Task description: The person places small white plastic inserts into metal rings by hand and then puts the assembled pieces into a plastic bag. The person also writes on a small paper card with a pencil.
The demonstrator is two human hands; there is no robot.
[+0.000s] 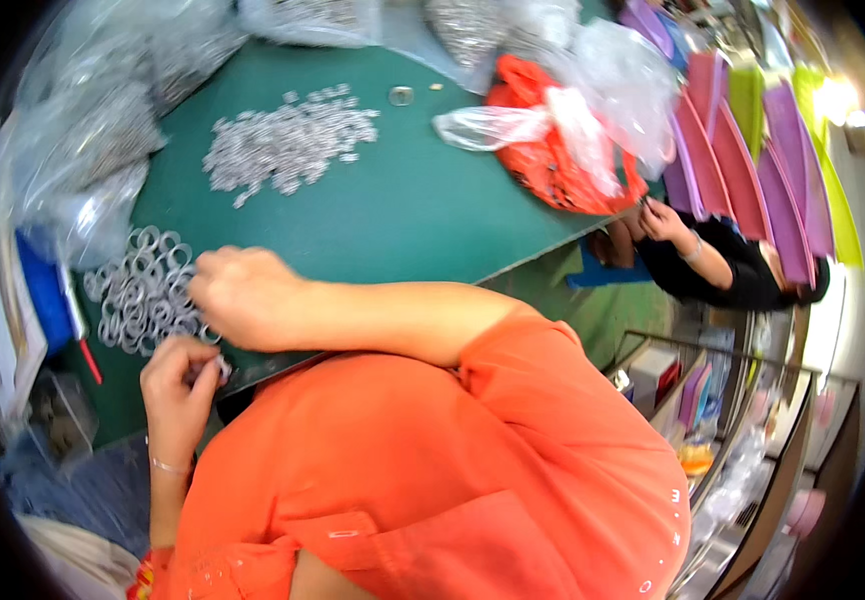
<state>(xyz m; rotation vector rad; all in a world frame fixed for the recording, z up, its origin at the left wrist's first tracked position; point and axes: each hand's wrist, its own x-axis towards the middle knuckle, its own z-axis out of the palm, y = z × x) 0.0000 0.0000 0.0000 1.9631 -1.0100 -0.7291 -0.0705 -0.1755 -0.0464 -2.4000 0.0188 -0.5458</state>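
Note:
At the table's left front edge, my left hand [178,385] is closed, with a small shiny metal ring [224,370] showing by the thumb tip. More of what those fingers hold is hidden. My right hand [251,298] is curled, its fingertips against the right side of a loose pile of silver metal rings [148,300]. Whatever those fingers pinch cannot be seen. Farther back on the green table [393,225] lies a spread heap of small silver pieces [291,142]. A single squarish metal frame [401,96] rests to the right of that heap.
Clear plastic bags of metal parts [93,140] line the left and far sides. A red plastic bag [553,150] sits at the right edge, close to another person's hand [665,222]. Purple, pink and green trays [743,160] stand beyond it. A red-tipped stick [90,360] lies left.

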